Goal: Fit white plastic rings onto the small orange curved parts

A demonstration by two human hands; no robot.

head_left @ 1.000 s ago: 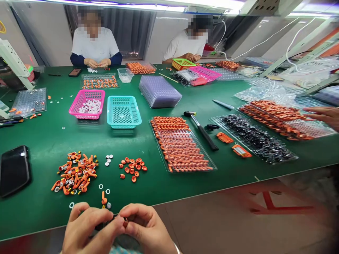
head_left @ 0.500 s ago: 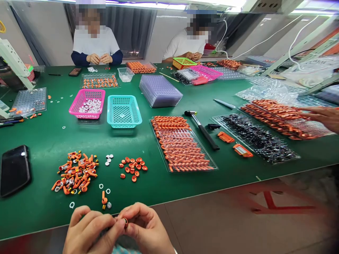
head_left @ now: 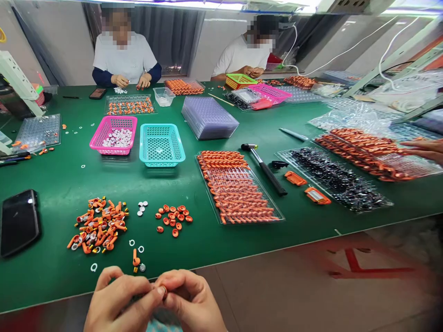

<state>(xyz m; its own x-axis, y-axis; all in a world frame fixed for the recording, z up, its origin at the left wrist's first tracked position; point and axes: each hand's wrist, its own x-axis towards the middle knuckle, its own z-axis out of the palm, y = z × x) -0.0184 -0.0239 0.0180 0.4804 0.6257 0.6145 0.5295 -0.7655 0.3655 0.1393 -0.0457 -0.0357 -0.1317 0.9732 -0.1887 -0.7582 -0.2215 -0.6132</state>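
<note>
At the table's front edge, my left hand (head_left: 119,302) and my right hand (head_left: 194,299) meet with their fingertips pinched together. Between them is a small orange earbud shell (head_left: 164,291), mostly covered by the fingers. Just beyond the hands lies an orange earbud stem piece (head_left: 135,258), beside a small silver disc (head_left: 142,267) and thin white rings (head_left: 132,242). A pile of orange earbud pieces (head_left: 100,226) spreads to the left. Round orange earbud caps (head_left: 175,216) lie loose ahead of my right hand, near several small white discs (head_left: 140,213).
Ahead stand a pink basket (head_left: 114,121) of white pieces and a turquoise basket (head_left: 162,161). A tray of orange parts (head_left: 238,189), a hammer (head_left: 265,170) and a tray of black parts (head_left: 332,180) are right. A phone (head_left: 20,223) lies left. A co-worker's hand (head_left: 424,150) reaches in.
My hands stay pinched together at nearly the same spot, with the shell turned slightly. Across the table, a co-worker's hands have moved apart and down to the tabletop. The hand at right has shifted outward.
</note>
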